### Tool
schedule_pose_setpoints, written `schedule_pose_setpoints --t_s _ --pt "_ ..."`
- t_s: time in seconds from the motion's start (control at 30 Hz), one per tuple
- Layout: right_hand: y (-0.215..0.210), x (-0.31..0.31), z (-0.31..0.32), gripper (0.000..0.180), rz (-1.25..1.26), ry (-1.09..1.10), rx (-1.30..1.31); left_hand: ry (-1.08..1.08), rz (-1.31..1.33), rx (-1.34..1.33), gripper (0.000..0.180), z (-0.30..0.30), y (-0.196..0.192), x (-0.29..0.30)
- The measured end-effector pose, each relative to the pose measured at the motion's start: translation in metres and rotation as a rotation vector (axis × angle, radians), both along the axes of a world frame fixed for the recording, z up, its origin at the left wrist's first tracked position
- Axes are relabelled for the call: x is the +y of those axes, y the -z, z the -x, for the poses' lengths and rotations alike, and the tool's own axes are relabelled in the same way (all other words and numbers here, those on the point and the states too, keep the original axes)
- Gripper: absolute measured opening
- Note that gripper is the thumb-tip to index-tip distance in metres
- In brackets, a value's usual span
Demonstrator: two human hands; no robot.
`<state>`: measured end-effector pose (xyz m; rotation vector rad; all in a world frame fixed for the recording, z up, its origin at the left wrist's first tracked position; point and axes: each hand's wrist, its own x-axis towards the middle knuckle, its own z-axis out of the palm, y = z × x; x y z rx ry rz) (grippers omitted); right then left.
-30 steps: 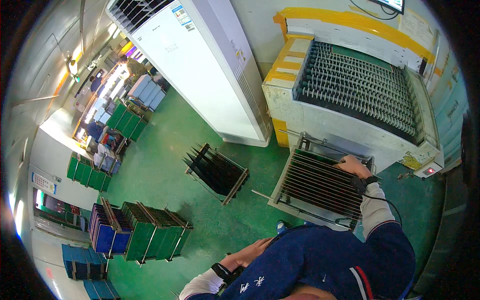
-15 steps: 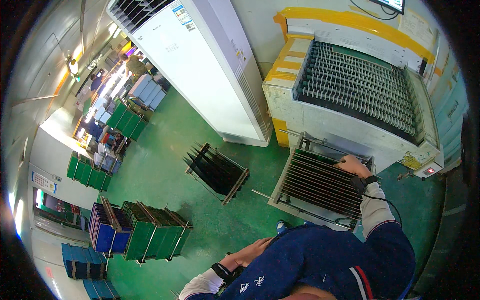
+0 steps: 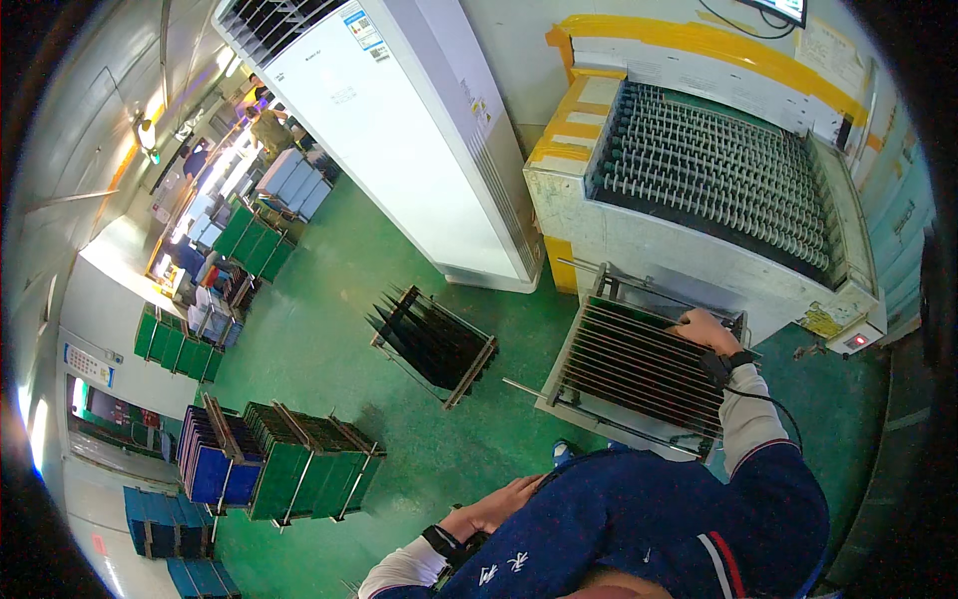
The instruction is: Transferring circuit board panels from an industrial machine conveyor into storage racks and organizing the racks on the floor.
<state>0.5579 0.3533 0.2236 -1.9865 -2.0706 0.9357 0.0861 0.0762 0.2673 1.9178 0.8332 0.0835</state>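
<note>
resting right hand [image 3: 705, 329] on slotted rack [image 3: 639, 364]; green floor [image 3: 329, 299].

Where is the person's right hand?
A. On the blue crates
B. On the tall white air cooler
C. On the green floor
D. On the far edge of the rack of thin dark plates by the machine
D: the right hand rests on the far edge of the rack of thin dark plates, just below the roller machine.

A factory floor — green painted floor [image 3: 329, 299], conveyor machine [image 3: 699, 190], racks of boards [image 3: 299, 464].
</note>
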Motion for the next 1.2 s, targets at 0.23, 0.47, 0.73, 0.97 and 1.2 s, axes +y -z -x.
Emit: schedule_pose_setpoints --t_s 0.23,0.47,0.73,0.97,1.2 --pt "-0.002 0.001 0.001 0.057 0.01 -0.009 -0.011 0.011 -0.039 -0.034 0.09 0.002 0.008 -0.002" --pt "0.001 0.0 0.001 0.056 -0.014 -0.002 0.004 0.023 -0.033 -0.016 0.09 0.0 -0.003 0.001" --pt "-0.009 -0.001 0.005 0.055 0.042 0.001 -0.022 0.011 -0.013 -0.007 0.09 0.0 -0.007 0.001" --pt "-0.005 0.0 0.003 0.057 0.033 0.003 -0.004 0.003 -0.016 -0.007 0.089 0.001 -0.002 0.0" --pt "0.0 0.001 0.002 0.058 0.02 0.003 -0.007 -0.006 -0.012 -0.018 0.092 0.003 0.007 -0.002"
